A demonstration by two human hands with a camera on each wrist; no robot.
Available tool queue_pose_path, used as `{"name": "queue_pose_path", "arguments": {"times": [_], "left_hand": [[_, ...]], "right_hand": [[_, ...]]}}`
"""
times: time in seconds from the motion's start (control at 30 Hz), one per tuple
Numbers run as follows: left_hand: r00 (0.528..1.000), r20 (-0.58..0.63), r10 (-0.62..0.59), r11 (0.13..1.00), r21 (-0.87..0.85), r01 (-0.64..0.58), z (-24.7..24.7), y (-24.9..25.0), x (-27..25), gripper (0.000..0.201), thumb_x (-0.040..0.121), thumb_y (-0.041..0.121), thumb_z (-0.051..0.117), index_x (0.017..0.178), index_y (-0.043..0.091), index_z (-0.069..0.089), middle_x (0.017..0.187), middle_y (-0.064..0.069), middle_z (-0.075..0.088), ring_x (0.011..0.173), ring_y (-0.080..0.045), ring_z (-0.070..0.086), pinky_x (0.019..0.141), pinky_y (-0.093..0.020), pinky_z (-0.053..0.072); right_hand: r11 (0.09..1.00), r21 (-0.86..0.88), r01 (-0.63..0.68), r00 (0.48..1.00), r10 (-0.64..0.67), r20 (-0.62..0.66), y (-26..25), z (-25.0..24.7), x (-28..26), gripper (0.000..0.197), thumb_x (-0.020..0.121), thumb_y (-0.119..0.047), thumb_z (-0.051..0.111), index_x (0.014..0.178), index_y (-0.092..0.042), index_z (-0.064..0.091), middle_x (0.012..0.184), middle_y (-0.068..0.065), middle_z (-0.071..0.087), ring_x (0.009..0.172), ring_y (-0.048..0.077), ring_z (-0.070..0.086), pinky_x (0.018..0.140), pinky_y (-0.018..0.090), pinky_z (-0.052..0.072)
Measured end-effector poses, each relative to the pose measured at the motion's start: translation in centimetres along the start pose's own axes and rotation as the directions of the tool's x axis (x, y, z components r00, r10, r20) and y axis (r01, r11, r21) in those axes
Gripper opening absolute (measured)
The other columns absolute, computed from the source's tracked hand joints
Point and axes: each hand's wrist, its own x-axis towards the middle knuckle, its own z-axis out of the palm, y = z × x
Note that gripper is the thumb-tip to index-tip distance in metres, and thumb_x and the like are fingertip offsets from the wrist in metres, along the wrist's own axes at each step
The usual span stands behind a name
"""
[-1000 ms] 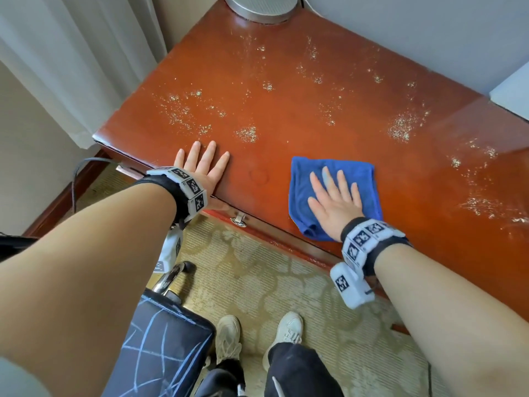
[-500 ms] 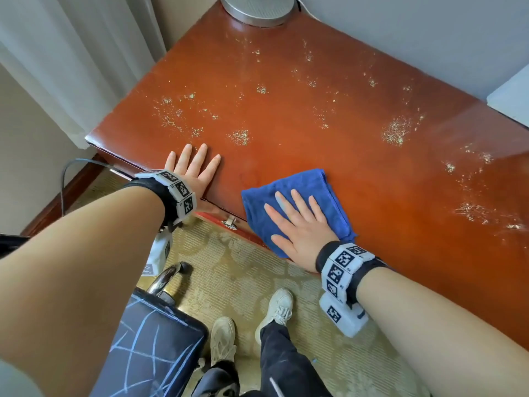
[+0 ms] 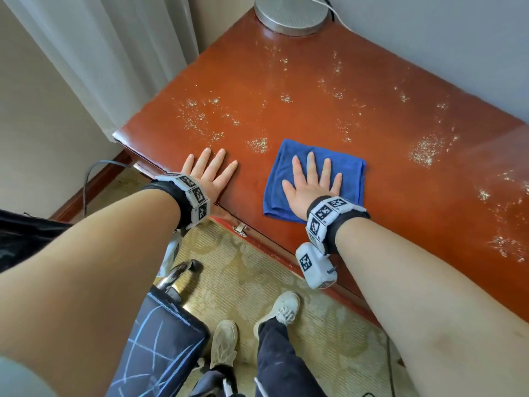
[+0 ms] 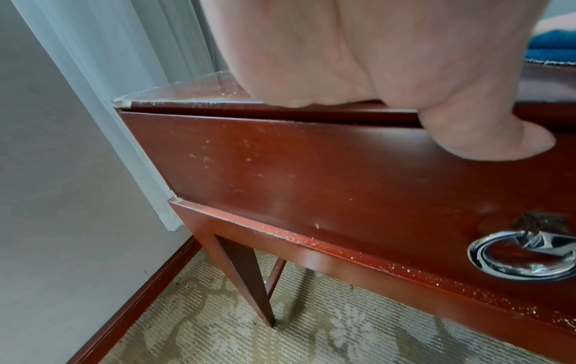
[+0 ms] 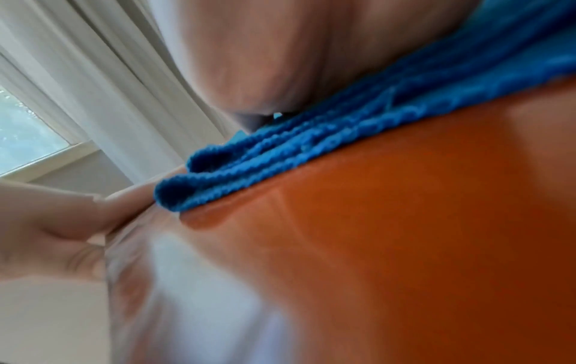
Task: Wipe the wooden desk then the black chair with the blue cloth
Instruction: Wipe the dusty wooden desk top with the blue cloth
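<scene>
The reddish wooden desk (image 3: 329,90) carries many patches of pale crumbs. A folded blue cloth (image 3: 352,173) lies flat near its front edge. My right hand (image 3: 312,184) presses on the cloth with straight, spread fingers; the right wrist view shows the cloth (image 5: 311,152) bunched under the palm, blurred. My left hand (image 3: 210,174) lies flat and bare on the desk by its front left corner, its thumb hanging over the drawer front (image 4: 343,172). The black chair (image 3: 160,348), marked with pale blue chalk lines, stands low at the left by my legs.
A round metal lamp base (image 3: 290,12) stands at the desk's far corner with a cord. White curtain (image 3: 114,53) hangs left of the desk. A metal ring pull (image 4: 523,256) is on the drawer. Patterned carpet (image 3: 243,282) and my shoes lie below.
My right hand has slid the blue cloth away from the desk's front edge, further onto the top toward the crumbs. The left hand stays planted at the corner.
</scene>
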Motion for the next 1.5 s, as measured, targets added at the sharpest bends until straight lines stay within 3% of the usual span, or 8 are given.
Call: {"name": "queue_pose_path", "arguments": {"times": [0.23,0.43,0.67,0.83,0.93,1.13,1.33,1.5], "left_hand": [[0.999,0.039,0.006,1.000,-0.010,-0.006,-1.0,-0.4,-0.7,0.113,0.074,0.080,0.043,0.142,0.027,-0.030,0.151,-0.006,-0.032,0.142,-0.029,-0.022,0.116,-0.046,-0.008],[0.986,0.034,-0.161,0.978,-0.131,0.164,-1.0,-3.3,-0.6,0.095,0.085,0.072,0.032,0.148,0.022,-0.020,0.154,-0.008,-0.025,0.143,-0.027,-0.018,0.117,-0.045,-0.003],[0.980,-0.033,-0.197,0.965,-0.183,0.188,0.2,-3.4,0.3,0.091,0.085,0.073,0.024,0.147,0.023,-0.021,0.155,-0.005,-0.025,0.143,-0.026,-0.018,0.116,-0.044,-0.007],[0.984,-0.024,-0.179,0.968,-0.186,0.171,0.4,-3.6,0.4,0.106,0.077,0.079,0.035,0.146,0.022,-0.022,0.154,-0.006,-0.027,0.142,-0.028,-0.020,0.116,-0.047,-0.007],[0.985,-0.022,-0.169,0.975,-0.148,0.164,0.5,-3.8,0.6,0.121,0.069,0.081,0.048,0.146,0.020,-0.023,0.153,-0.008,-0.027,0.142,-0.031,-0.020,0.115,-0.048,-0.006],[0.991,-0.077,-0.108,0.991,-0.089,0.101,0.9,-5.3,1.4,0.125,0.066,0.080,0.054,0.145,0.025,-0.025,0.154,-0.007,-0.025,0.142,-0.033,-0.017,0.115,-0.049,-0.005],[0.991,-0.101,-0.087,0.995,-0.058,0.082,0.9,-7.0,2.3,0.130,0.060,0.082,0.057,0.144,0.027,-0.027,0.154,-0.007,-0.025,0.143,-0.034,-0.016,0.115,-0.049,-0.005],[0.991,-0.100,-0.089,0.994,-0.071,0.083,0.8,-7.3,2.5,0.135,0.057,0.080,0.062,0.143,0.027,-0.028,0.154,-0.007,-0.026,0.142,-0.035,-0.017,0.115,-0.050,-0.004]], "right_hand": [[0.942,-0.158,0.296,0.953,-0.280,0.116,2.2,1.4,-3.8,0.061,0.098,-0.053,0.013,0.146,-0.031,-0.017,0.153,-0.005,-0.028,0.140,0.024,-0.027,0.113,0.047,-0.015],[0.981,-0.120,0.152,0.983,-0.136,0.126,3.6,-0.2,-2.0,0.060,0.097,-0.053,0.013,0.146,-0.034,-0.016,0.152,-0.008,-0.028,0.140,0.022,-0.027,0.114,0.045,-0.013],[0.994,-0.087,0.066,0.996,-0.061,0.062,-1.9,-1.6,1.9,0.060,0.098,-0.052,0.013,0.147,-0.033,-0.014,0.153,-0.004,-0.026,0.140,0.032,-0.024,0.113,0.054,-0.010],[0.910,-0.201,0.361,0.932,-0.350,0.089,-6.3,-0.1,0.0,0.061,0.098,-0.052,0.016,0.147,-0.032,-0.014,0.154,-0.004,-0.026,0.140,0.030,-0.026,0.112,0.052,-0.014],[0.840,-0.260,0.476,0.880,-0.458,0.128,-4.8,1.0,-1.7,0.061,0.098,-0.052,0.017,0.147,-0.033,-0.015,0.153,-0.006,-0.026,0.140,0.024,-0.026,0.111,0.046,-0.017],[0.932,-0.219,0.288,0.954,-0.261,0.145,0.8,-0.9,0.1,0.060,0.098,-0.053,0.014,0.146,-0.034,-0.015,0.152,-0.008,-0.028,0.140,0.020,-0.026,0.113,0.043,-0.015],[0.994,-0.095,0.058,0.998,-0.054,0.041,-3.5,-2.1,3.3,0.059,0.097,-0.053,0.011,0.146,-0.034,-0.015,0.154,-0.005,-0.025,0.141,0.029,-0.023,0.113,0.052,-0.011],[0.964,-0.134,0.228,0.974,-0.227,0.020,-8.6,-1.1,2.6,0.062,0.097,-0.054,0.013,0.147,-0.032,-0.014,0.154,-0.004,-0.025,0.140,0.031,-0.025,0.112,0.053,-0.013]]}}
